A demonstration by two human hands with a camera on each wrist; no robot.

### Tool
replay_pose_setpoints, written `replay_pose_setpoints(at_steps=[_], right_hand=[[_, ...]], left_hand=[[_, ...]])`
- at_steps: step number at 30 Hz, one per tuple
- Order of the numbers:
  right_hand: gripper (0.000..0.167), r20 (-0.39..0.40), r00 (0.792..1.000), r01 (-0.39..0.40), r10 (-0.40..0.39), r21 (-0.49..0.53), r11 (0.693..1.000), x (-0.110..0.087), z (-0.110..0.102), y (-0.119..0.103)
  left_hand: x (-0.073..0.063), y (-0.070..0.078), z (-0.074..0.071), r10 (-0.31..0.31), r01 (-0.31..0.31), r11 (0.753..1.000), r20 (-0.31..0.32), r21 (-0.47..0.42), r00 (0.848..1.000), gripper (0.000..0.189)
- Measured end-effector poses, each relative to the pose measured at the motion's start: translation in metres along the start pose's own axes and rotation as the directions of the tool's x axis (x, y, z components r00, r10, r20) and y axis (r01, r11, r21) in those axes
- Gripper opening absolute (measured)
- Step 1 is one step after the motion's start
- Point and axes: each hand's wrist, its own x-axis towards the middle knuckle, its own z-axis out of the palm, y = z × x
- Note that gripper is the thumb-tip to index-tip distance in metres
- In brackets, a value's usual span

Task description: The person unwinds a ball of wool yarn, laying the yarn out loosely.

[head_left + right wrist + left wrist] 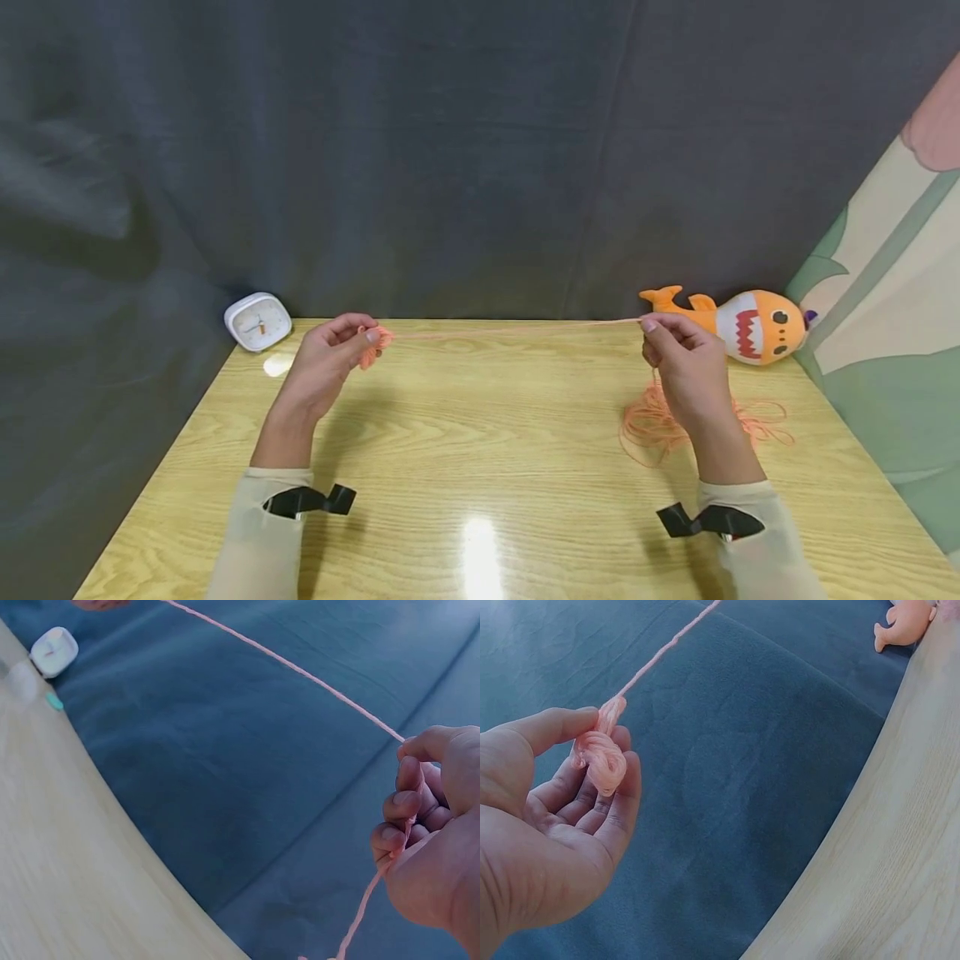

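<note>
My left hand (324,360) pinches a small wound bundle of pinkish-orange yarn (604,761) between thumb and fingers. From that bundle a single strand (289,664) runs taut across to my right hand (686,362). Thumb and forefinger of the right hand pinch the strand, and its other fingers curl round the yarn below. The tail drops from the right palm toward a loose, tangled heap of the same yarn (648,421) on the table. Part of that heap is hidden behind the right hand and wrist. Both hands are raised above the tabletop, far apart.
A white square clock (258,322) stands at the table's back left corner. An orange and white plush shark (759,327) lies at the back right, beyond the right hand. Dark cloth (465,167) hangs behind the wooden table (480,442), and a patterned cloth (877,333) hangs on the right.
</note>
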Motion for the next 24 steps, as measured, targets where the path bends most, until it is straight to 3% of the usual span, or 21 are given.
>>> replay_pose_setpoints(at_steps=[24], right_hand=[[0.006,-0.188,0.982,0.048,-0.017,0.160,0.986,0.004,-0.044,-0.033]], left_hand=[[-0.003,0.001,-0.009,0.029,-0.030,1.000,-0.002,-0.011,1.000,0.004]])
